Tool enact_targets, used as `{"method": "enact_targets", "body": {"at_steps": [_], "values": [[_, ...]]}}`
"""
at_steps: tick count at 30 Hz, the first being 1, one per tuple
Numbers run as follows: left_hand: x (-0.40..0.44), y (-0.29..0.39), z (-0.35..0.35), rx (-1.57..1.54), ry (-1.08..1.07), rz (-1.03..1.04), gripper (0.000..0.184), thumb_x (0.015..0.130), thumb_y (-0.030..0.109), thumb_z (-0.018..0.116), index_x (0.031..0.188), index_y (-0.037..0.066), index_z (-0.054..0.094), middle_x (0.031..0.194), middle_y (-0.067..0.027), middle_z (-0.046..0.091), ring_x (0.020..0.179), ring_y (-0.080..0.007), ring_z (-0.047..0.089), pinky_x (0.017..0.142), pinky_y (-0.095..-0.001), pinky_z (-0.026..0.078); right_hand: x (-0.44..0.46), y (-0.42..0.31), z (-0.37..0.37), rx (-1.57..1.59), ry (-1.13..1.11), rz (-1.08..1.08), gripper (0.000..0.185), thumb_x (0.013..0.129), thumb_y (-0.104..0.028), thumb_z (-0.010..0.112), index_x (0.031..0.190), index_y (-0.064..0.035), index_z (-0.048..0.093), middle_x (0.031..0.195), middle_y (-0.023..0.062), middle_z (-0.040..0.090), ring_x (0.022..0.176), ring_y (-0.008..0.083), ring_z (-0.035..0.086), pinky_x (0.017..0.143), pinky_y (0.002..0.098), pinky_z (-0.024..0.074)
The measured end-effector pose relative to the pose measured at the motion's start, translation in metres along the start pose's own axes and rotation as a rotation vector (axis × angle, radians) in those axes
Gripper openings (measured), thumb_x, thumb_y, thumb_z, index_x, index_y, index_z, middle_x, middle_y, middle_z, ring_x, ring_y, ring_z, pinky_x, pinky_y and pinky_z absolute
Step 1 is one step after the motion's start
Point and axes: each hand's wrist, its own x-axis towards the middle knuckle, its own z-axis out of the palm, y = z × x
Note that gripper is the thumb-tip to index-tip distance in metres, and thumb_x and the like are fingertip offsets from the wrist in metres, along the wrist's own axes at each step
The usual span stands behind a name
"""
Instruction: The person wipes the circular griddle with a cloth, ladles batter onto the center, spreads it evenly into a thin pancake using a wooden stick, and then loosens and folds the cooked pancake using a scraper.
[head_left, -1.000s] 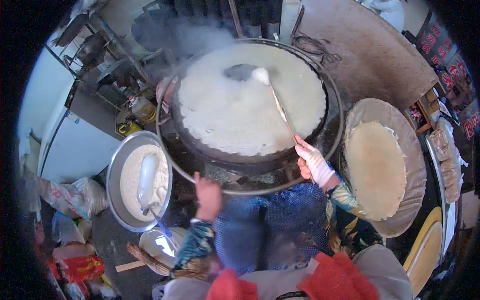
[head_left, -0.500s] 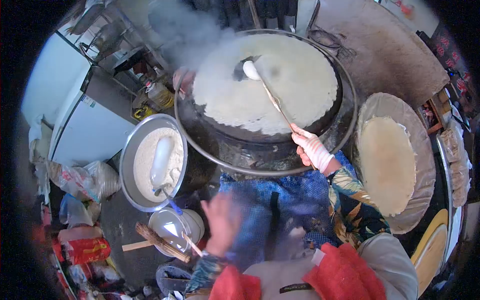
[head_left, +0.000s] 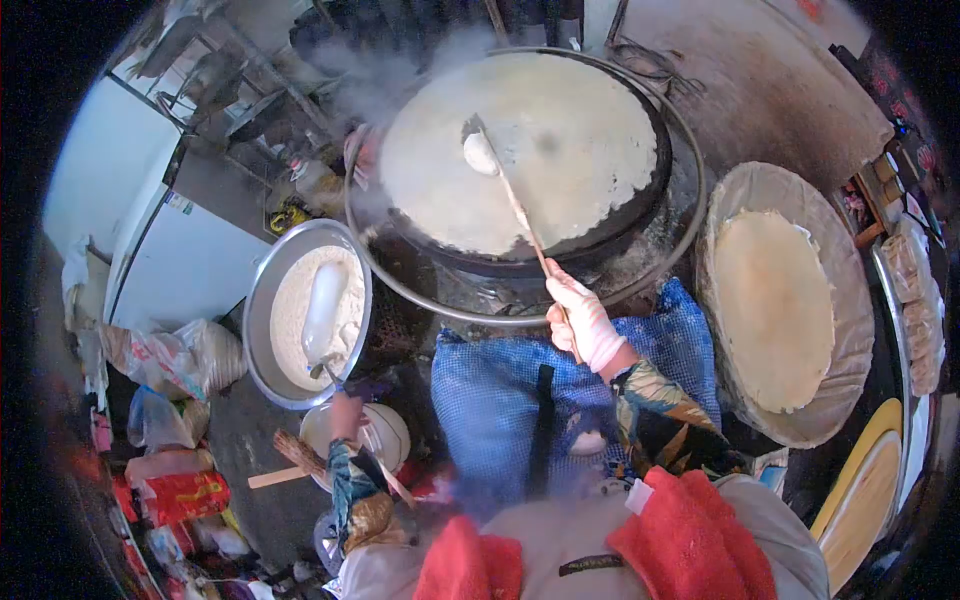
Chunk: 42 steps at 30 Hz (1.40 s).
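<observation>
My right hand [head_left: 580, 315], in a pale glove, is closed around the thin wooden handle of a spreader [head_left: 520, 212]. Its rounded white head rests on a wide sheet of pale batter [head_left: 560, 130], beside a small dark bare spot. The batter covers most of a large round griddle [head_left: 655, 185]. On the left, my left hand [head_left: 347, 415] is at the handle of a scoop [head_left: 325, 305], its fingers partly blurred but seemingly wrapped round it. The scoop's long whitish head lies in a metal basin [head_left: 255, 320] of thick pale batter [head_left: 290, 310].
A lined oval basket [head_left: 850, 290] at right holds a cooked flatbread [head_left: 775, 310]. Below the left basin stands a white bucket [head_left: 395, 430] with a straw brush [head_left: 300, 452]. A metal ring [head_left: 475, 318] surrounds the griddle. Steam rises at its far left.
My left hand has moved left from near my lap to the scoop's handle. My right hand has drawn the spreader's head left and slightly towards me across the batter.
</observation>
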Motion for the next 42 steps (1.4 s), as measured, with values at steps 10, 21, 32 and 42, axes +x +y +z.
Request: {"method": "enact_targets", "body": {"at_steps": [10, 21, 32, 42], "values": [[-0.047, 0.010, 0.008, -1.019, 0.158, 0.026, 0.010, 0.082, 0.001, 0.052, 0.078, 0.008, 0.046, 0.061, 0.0006, 0.040, 0.049, -0.0108, 0.042, 0.044, -0.0255, 0.034, -0.050, 0.043, -0.006, 0.120, 0.252, -0.131, 0.047, 0.096, -0.030, 0.053, 0.140, -0.0354, 0.040, 0.057, -0.0005, 0.046, 0.035, 0.0092, 0.038, 0.031, 0.0250, 0.0337], [-0.200, 0.126, -0.037, -1.212, 0.191, 0.531, 0.011, 0.089, 0.001, 0.051, 0.100, 0.002, 0.049, 0.077, -0.0001, 0.042, 0.062, -0.0076, 0.040, 0.058, -0.0215, 0.037, -0.031, 0.039, -0.009, 0.076, 0.182, -0.047, 0.049, 0.093, -0.024, 0.059, 0.139, -0.0327, 0.044, 0.056, 0.0016, 0.049, 0.032, 0.0101, 0.038, 0.028, 0.0264, 0.0326], [-0.209, 0.212, 0.009, -1.910, -0.929, 0.119, 0.039, 0.100, 0.014, 0.040, 0.136, 0.000, 0.033, 0.083, -0.0029, 0.043, 0.048, -0.0047, 0.037, 0.033, -0.0172, 0.032, -0.027, 0.036, -0.021, 0.266, 0.171, -0.200, 0.049, 0.093, -0.028, 0.058, 0.140, -0.0299, 0.042, 0.056, -0.0009, 0.048, 0.035, 0.0094, 0.040, 0.031, 0.0245, 0.0313], [-0.148, 0.392, 0.128, -0.918, -0.715, 0.411, 0.044, 0.095, 0.008, 0.046, 0.138, 0.014, 0.037, 0.075, 0.0002, 0.043, 0.047, -0.0037, 0.033, 0.034, -0.0160, 0.025, -0.039, 0.032, -0.033, 0.338, 0.217, -0.155, 0.047, 0.094, -0.027, 0.057, 0.138, -0.0332, 0.043, 0.056, -0.0017, 0.047, 0.036, 0.0087, 0.039, 0.031, 0.0251, 0.0324]]}}
